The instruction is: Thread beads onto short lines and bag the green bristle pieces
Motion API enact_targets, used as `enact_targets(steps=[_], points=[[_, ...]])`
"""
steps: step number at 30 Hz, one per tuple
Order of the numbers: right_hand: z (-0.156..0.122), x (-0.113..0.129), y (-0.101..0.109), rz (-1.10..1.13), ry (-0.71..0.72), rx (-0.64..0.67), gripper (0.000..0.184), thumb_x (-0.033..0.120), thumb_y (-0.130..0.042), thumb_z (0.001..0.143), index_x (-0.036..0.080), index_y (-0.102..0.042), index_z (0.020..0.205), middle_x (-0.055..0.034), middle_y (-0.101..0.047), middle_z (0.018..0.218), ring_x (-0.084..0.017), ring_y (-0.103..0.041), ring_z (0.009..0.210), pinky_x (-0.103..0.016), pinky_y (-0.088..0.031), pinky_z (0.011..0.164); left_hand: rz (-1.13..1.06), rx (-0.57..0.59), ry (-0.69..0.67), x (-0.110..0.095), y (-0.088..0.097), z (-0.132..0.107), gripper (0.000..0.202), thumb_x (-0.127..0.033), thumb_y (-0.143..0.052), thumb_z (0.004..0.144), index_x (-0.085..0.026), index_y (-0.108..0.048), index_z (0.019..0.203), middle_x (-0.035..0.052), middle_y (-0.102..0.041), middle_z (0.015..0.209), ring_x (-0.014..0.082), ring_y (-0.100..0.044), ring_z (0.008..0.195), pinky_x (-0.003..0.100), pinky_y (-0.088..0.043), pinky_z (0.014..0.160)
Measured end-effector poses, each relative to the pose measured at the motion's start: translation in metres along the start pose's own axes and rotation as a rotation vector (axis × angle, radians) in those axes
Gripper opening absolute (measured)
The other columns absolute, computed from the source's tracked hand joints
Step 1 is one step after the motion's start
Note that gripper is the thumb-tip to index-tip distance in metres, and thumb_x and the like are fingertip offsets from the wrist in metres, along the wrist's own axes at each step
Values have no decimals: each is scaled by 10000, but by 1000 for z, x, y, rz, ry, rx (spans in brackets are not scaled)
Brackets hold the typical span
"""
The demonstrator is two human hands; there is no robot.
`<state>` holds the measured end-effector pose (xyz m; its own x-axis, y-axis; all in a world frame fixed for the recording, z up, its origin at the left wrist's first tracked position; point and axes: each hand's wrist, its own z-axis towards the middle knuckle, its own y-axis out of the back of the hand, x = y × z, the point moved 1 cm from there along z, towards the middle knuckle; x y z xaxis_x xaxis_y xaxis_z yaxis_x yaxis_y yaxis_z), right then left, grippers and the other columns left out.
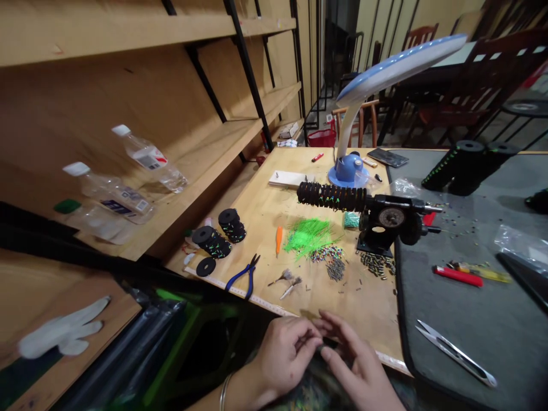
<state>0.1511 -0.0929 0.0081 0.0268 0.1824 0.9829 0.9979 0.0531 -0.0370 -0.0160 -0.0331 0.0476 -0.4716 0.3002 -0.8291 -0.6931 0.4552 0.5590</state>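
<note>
Over the edge of the pale wooden bench [359, 325], the left hand [285, 357] and right hand [355, 365] pinch a small dark object [329, 342], mostly hidden, between their fingertips.

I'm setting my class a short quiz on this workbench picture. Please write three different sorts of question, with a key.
1. Which hand, left or right, wears the thin silver bangle?
2. True or false: the blue-handled steel pliers lie on the light wooden bench, not on the dark grey mat.
3. Fill in the missing word: the pile of thin plastic bristles beside the orange-handled tool is bright ____.

Key: 1. the left hand; 2. true; 3. green.
</note>
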Motion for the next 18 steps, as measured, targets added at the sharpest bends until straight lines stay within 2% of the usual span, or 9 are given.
enact_targets(steps=[3, 5, 8, 11, 15, 18], points=[[8, 3, -10, 133, -54, 84, 504, 561, -604, 874, 198, -595, 1224, -106, -692, 987, -218, -650, 896, -325, -521, 798, 42, -18, -29, -1, 3, -1, 158, -231, -567, 858, -192, -664, 739, 29, -635, 616, 149, -549, 563, 247, -370, 571], [12, 2, -15, 191, -101, 114, 554, 631, -605, 842, 177, -606, 1159, -53, -650, 809, -180, -608, 734, -273, -489, 655, 53, -28, 10, 1, 3, -2, 153, -228, -573, 849, -185, -661, 732, 27, -629, 612, 144, -537, 557, 245, -362, 562], [17, -4, -18, 167, -127, 139, 561, 672, -602, 820, 161, -623, 1051, 9, -557, 680, -130, -512, 611, -240, -418, 595, 45, -38, 59, 4, 2, -1, 146, -224, -586, 839, -177, -662, 723, 22, -621, 603, 135, -527, 547, 239, -348, 546], [21, -10, -16, 61, -97, 114, 520, 681, -569, 832, 165, -620, 864, 14, -517, 663, -124, -470, 603, -241, -386, 591, 60, -51, 54, 4, 7, 2, 154, -230, -588, 848, -177, -657, 721, 15, -614, 590, 131, -524, 531, 237, -344, 530], [23, -16, -14, 7, -54, 4, 511, 674, -577, 827, 178, -560, 708, 14, -480, 655, -133, -450, 636, -244, -370, 606, 259, -139, -4, 13, 36, 19, 177, -235, -522, 908, -195, -645, 787, 36, -654, 678, 165, -594, 625, 258, -400, 600], [24, -16, -16, 127, -109, -66, 539, 723, -571, 804, 190, -536, 726, 66, -362, 573, -93, -320, 516, -224, -285, 507, 538, -334, 22, 34, 68, 40, 182, -251, -472, 935, -193, -641, 904, 70, -687, 805, 217, -636, 765, 307, -455, 702]])
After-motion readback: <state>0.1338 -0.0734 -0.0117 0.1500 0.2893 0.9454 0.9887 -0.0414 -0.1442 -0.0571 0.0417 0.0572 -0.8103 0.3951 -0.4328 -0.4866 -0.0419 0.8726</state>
